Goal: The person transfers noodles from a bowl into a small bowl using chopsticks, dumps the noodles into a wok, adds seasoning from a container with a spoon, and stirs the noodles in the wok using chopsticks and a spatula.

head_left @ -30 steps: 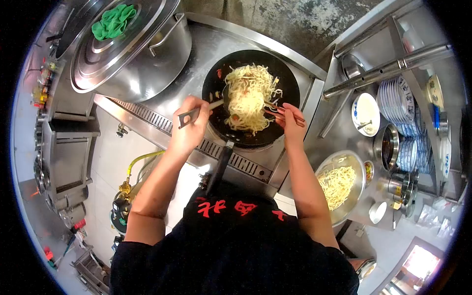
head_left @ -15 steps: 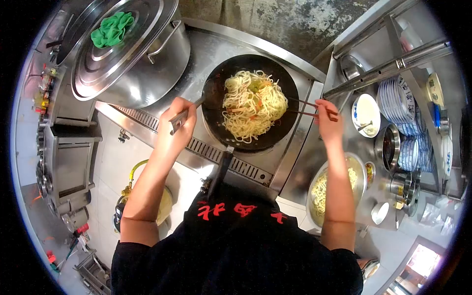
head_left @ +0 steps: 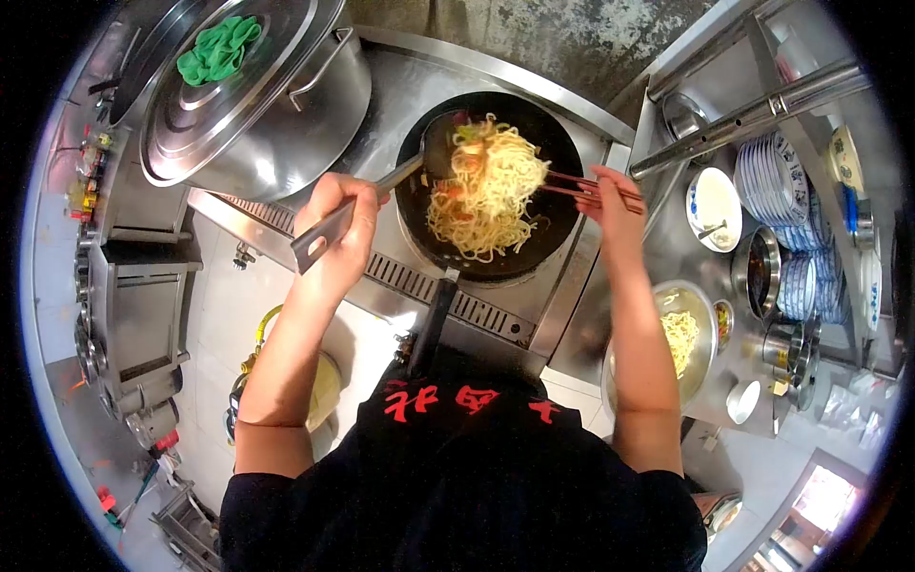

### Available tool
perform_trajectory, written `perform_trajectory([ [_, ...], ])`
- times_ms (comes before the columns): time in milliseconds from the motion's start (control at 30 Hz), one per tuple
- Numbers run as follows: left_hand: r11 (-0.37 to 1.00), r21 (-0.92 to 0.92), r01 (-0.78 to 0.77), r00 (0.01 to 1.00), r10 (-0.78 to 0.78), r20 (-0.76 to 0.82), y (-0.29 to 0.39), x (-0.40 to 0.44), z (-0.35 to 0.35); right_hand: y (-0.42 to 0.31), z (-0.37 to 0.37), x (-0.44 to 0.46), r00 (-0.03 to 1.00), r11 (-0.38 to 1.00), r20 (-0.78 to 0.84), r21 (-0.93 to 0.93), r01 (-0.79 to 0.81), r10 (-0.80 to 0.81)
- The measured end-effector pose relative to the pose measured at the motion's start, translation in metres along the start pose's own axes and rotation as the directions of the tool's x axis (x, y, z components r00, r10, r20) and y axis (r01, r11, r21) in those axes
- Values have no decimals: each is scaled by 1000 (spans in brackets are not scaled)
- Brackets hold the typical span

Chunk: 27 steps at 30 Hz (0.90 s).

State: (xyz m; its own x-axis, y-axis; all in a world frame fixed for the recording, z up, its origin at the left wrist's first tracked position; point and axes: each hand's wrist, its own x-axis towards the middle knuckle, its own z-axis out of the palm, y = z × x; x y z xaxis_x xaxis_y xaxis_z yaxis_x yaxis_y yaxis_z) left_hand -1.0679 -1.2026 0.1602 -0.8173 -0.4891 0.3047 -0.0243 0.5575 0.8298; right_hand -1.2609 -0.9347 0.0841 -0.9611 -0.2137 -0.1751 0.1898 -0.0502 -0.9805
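Noodles [head_left: 491, 191] are filling the wok [head_left: 558, 224] between both hands. To their left, the left grip [head_left: 351, 238] is holding a metal utensil [head_left: 396, 174]; to their right, the right grip [head_left: 617, 212] is holding chopsticks [head_left: 575, 185], reaching the noodles' right edge.

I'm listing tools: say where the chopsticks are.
In the head view, the chopsticks are right of centre, in the right hand, tips at the noodles in the wok.
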Motion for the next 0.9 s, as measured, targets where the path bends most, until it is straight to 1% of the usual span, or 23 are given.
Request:
perform_trajectory([
  [33, 999, 42, -32, 999, 32, 12, 3, -2, -3, -11, -9, -5, 999, 993, 2, -106, 47, -47],
  [67, 998, 67, -4, 999, 2, 32, 1, -5, -5, -18, -18, -11, 995, 973, 9, -211, 96, -96],
  [167, 984, 170, 62, 998, -66, 21, -11, -16, -8, -12, -41, -27, 997, 916, 1, -396, 70, -76],
  [267, 984, 117, 137, 991, -137, -2, -23, -29, -1, 18, -34, -55, 996, 922, 37, -383, -63, 83],
  [300, 982, 94, 162, 987, -163, -3, -25, -32, 3, 39, -22, -62, 998, 953, 66, -304, 5, 16],
  [367, 979, -29, 202, 979, -203, -21, -33, -37, 19, 77, 6, -67, 999, 976, 45, -215, 32, -23],
  [400, 972, -77, 222, 974, -225, -36, -38, -38, 25, 93, 21, -65, 1000, 999, -3, -38, -7, 7],
  [433, 964, -123, 238, 968, -245, -49, -41, -37, 28, 93, 31, -61, 1000, 1000, -20, -15, 8, -8],
  [500, 973, -134, 189, 978, -199, -63, -39, -32, 25, 87, 45, -53, 998, 999, -53, 34, 35, -33],
  [533, 977, -139, 161, 981, -174, -83, -37, -29, 22, 73, 47, -51, 997, 998, -44, -18, 67, -68],
  [600, 979, -181, 95, 983, -121, -139, -32, -22, 18, 55, 41, -43, 986, 985, -16, -36, 167, -167],
  [633, 982, -168, 84, 986, -107, -132, -31, -19, 16, 44, 35, -40, 976, 975, 1, -47, 216, -216],
  [667, 985, -155, 73, 988, -93, -126, -29, -15, 13, 30, 31, -37, 977, 974, -13, -74, 212, -214],
  [767, 993, -95, 67, 990, -78, -115, -33, -9, 8, -1, -2, -31, 964, 928, 74, -259, 267, -257],
  [867, 998, -10, 68, 993, -69, -93, -45, -4, 10, -17, -17, -28, 985, 886, 9, -435, 159, -172],
  [900, 998, 32, 56, 996, -53, -78, -49, -2, 12, -8, -17, -23, 991, 910, -22, -400, 109, -129],
])
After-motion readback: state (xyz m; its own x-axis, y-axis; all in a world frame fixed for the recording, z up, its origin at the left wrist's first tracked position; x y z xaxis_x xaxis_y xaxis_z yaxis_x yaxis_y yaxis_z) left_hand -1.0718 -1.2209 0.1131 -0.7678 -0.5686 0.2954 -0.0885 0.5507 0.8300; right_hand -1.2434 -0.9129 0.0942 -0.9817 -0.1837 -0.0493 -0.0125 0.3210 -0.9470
